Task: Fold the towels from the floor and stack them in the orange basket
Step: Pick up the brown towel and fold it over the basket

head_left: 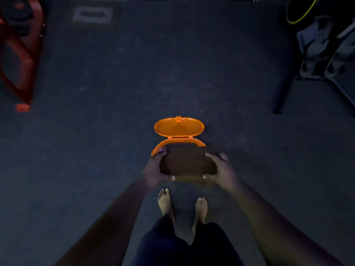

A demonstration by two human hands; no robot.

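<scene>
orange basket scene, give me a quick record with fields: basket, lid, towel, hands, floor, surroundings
basket: orange basket on the floor, just ahead of the bare feet
lid: orange lid hinged open, tipped away from the person
towel: folded brown towel held over the basket opening
hands: left hand and right hand each grip one end of the towel
floor: dark carpet, no other towels visible
surroundings: red frame far left, dark stand far right

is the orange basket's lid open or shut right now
Open. The lid is flipped back behind the orange basket, its inner side facing up, while both hands hold a folded brown towel over the opening.
</scene>
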